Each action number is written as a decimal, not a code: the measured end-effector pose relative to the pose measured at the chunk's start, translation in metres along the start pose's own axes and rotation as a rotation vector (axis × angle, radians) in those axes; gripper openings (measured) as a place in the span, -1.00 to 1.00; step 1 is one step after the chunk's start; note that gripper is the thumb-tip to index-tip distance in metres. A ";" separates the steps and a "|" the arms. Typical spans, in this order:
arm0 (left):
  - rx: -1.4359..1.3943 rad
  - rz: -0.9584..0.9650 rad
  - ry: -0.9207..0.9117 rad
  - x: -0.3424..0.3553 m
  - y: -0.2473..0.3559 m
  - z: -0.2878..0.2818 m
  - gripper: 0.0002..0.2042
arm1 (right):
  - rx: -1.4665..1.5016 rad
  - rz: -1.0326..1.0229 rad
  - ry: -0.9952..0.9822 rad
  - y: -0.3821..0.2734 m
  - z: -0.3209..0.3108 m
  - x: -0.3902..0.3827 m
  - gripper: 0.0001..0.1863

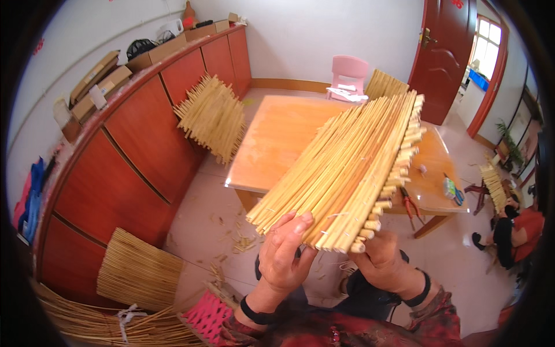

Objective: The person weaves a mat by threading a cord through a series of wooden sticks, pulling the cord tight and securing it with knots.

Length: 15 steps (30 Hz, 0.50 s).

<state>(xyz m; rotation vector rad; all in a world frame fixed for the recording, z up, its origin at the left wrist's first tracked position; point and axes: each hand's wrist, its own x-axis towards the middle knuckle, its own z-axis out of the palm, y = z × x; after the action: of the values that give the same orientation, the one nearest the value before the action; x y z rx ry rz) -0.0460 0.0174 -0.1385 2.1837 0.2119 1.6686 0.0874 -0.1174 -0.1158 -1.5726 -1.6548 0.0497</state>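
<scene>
A flat mat of pale straw stalks (352, 165), stitched in two crossed layers, is raised in front of me and tilts up to the right. My left hand (284, 254) grips its lower edge from below, fingers curled over the stalk ends. Under the mat's lower right corner sits my right hand (381, 260), holding that corner where the short cross stalks end. Both wrists wear dark bands.
A wooden table (274, 139) stands behind the mat with red-handled pliers (409, 203) and a small bottle (450, 188) on it. Finished straw mats (213, 115) lean on the red cabinets (121, 168). Loose stalks (104, 324) lie at lower left. A pink chair (348, 72) stands at the back; another person (511, 231) sits at right.
</scene>
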 end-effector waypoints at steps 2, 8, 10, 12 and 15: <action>-0.117 0.173 -0.040 -0.008 -0.003 0.007 -0.65 | 0.035 0.073 0.081 -0.004 0.004 -0.016 -0.71; -0.166 0.218 -0.147 -0.020 0.006 0.008 -0.81 | 0.079 0.267 0.033 -0.005 -0.003 -0.051 -0.71; -0.182 0.236 -0.165 -0.021 0.010 0.010 -0.71 | 0.247 0.390 0.087 0.001 -0.001 -0.064 -0.74; -0.196 0.231 -0.164 -0.023 0.011 0.013 -0.71 | 0.363 0.456 0.064 0.004 0.000 -0.076 -0.74; -0.214 0.227 -0.167 -0.026 0.012 0.013 -0.70 | 0.670 0.556 0.105 0.008 0.002 -0.087 -0.70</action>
<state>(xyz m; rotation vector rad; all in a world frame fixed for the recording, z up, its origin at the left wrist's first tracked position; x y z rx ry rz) -0.0422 -0.0056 -0.1597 2.2325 -0.2580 1.5284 0.0809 -0.1877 -0.1670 -1.4106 -0.9253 0.7206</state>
